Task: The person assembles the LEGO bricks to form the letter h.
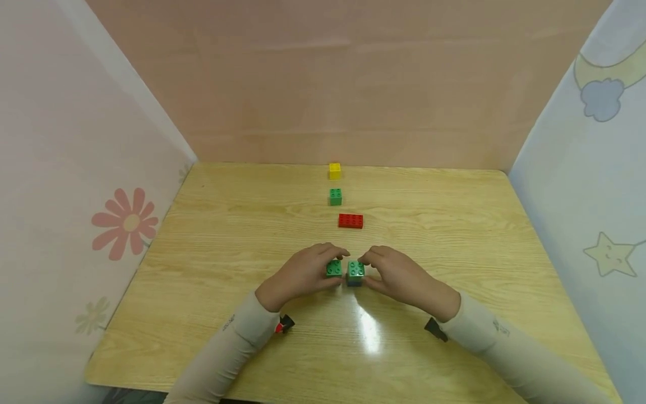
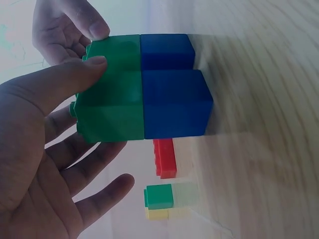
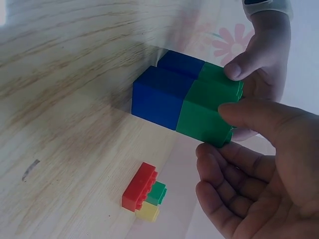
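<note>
Two stacks stand close side by side, each a green toy brick on a blue one. My left hand [image 1: 307, 271] pinches the left green brick [image 2: 112, 109] between thumb and fingers; the blue brick [image 2: 177, 99] under it shows in the left wrist view. At the other stack, my right hand [image 1: 404, 279] has its thumb and fingertips on opposite sides of the right green brick [image 1: 355, 269]. The blue brick below that one [image 3: 162, 97] shows plainly in the right wrist view. In the head view a narrow gap separates the stacks.
Beyond the hands lies a red brick [image 1: 350, 220], longer than the others. Farther back are a loose green brick [image 1: 335, 196] and a yellow brick [image 1: 335, 171] near the wooden table's [image 1: 242, 224] far edge. Cloth walls rise at the back and sides.
</note>
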The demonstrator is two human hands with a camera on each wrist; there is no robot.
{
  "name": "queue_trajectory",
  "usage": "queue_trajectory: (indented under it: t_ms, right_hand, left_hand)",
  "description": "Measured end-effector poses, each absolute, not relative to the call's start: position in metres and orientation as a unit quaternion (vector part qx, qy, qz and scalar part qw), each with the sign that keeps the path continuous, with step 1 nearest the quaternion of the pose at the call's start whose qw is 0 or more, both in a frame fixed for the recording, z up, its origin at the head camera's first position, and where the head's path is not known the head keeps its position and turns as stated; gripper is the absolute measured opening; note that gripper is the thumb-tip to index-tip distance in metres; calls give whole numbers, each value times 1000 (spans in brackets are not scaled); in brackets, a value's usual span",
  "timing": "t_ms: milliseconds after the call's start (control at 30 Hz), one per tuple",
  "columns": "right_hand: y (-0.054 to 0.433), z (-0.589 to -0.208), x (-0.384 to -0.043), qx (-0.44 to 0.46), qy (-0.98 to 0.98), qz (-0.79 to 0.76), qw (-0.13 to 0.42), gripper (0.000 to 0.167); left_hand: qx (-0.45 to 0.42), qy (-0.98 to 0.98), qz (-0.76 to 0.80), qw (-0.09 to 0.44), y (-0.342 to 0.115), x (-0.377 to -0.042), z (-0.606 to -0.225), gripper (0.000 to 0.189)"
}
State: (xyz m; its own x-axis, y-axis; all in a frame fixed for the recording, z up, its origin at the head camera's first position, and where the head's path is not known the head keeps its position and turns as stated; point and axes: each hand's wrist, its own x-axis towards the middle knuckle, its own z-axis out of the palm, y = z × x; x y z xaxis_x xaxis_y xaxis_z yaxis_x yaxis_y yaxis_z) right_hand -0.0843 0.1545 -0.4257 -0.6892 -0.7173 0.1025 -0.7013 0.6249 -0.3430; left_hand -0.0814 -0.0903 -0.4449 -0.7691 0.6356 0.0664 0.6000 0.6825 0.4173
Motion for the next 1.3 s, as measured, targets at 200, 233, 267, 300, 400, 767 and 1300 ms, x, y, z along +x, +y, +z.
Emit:
queue_trajectory:
  t_ms: [200, 233, 267, 300, 400, 767, 1300]
  right_hand:
    - [155, -425, -84, -394, 901, -178, 21, 32]
    - [154, -426, -84, -395, 901, -179, 19, 32]
    - [154, -425, -83, -396, 900, -180, 18, 32]
    - [154, -425, -83, -395, 900, -181, 17, 33]
    - [153, -426, -83, -394, 901, -183, 13, 33]
    - [155, -428, -81, -387, 902, -190, 10, 33]
    - [156, -433, -80, -383, 902, -201, 10, 34]
  left_hand:
    - [323, 916, 231, 63, -92, -81, -445, 67]
    - [319, 916, 234, 69, -92, -81, -444, 68]
    - [315, 916, 238, 74, -92, -81, -443, 69]
    - [312, 916, 240, 79, -92, -81, -443, 69]
    - [307, 916, 242, 84, -93, -80, -443, 65]
    - [276, 925, 242, 98, -99, -78, -444, 49]
    - [288, 919, 251, 96, -102, -79, -448, 42]
